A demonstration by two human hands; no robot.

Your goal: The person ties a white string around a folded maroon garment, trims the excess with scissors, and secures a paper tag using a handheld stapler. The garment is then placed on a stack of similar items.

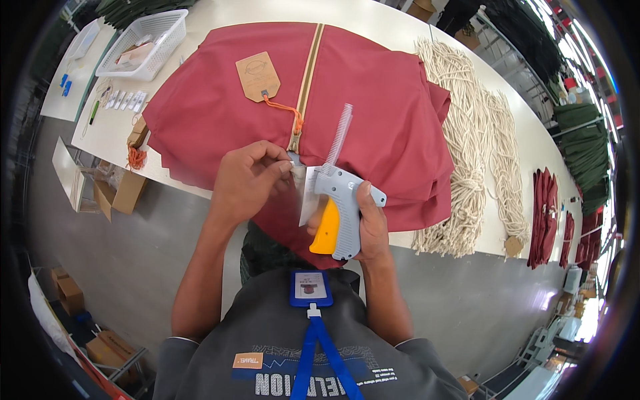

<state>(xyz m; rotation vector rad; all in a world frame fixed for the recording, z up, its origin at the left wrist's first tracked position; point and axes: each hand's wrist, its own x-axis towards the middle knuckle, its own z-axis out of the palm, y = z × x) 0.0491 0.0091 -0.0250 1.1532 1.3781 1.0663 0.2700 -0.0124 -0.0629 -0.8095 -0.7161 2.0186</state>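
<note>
My right hand (372, 220) grips a grey and yellow tagging gun (345, 215), and a comb of clear plastic fasteners (340, 132) stands up from it. Against the gun's front end is a white tag (309, 195). The fingers of my left hand (252, 177) pinch a small pale piece at the bottom end of the zipper (310, 75). Both hands are over a red fabric article (380, 110) spread on the table. A kraft paper hang tag (258, 76) lies on it, tied to the zipper pull by an orange cord (284, 106).
Bundles of cream cord (452, 150) lie right of the red fabric. A white plastic basket (170, 47) stands at the back left, with white labels (125, 100) and a green pen (94, 112) in front. Below the left table edge sits an open cardboard box (125, 192). Folded red pieces (542, 217) lie farther right.
</note>
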